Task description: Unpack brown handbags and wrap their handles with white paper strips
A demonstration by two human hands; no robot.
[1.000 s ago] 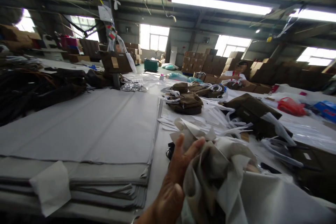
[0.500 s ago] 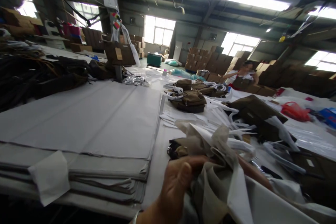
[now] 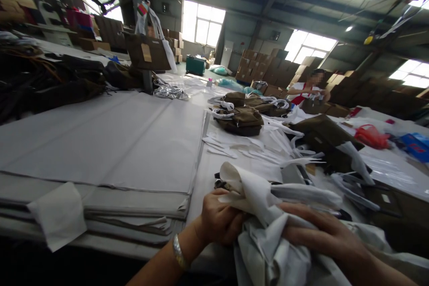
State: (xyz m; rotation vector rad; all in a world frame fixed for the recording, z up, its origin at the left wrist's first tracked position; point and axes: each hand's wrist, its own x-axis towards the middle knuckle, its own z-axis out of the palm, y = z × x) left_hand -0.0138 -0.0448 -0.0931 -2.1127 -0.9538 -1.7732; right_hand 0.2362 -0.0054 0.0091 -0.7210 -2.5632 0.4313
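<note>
A crumpled grey-white sheet (image 3: 268,241), paper or thin cloth, is bunched up at the near edge of the table. My left hand (image 3: 221,216), with a silver bracelet at the wrist, is closed in a fist around its left side. Across the right side lies my right hand (image 3: 318,228), its fingers bent over the folds and gripping them; the thumb is hidden. Just beyond my left hand, a dark item with metal fittings (image 3: 219,182) shows partly from under the sheet. A white-wrapped strap (image 3: 306,193) lies behind the bunched folds.
A stack of large white sheets (image 3: 107,143) covers the left of the table. Brown bags (image 3: 239,118) with white-wrapped handles lie ahead, and a dark bag (image 3: 323,138) at right. White strips (image 3: 254,147) lie between. A co-worker (image 3: 308,91) stands at the far right.
My left hand has closed from a looser, thumb-up hold into a fist on the sheet. My right hand, mostly covered before, now shows on top of the folds. The view has tilted down slightly.
</note>
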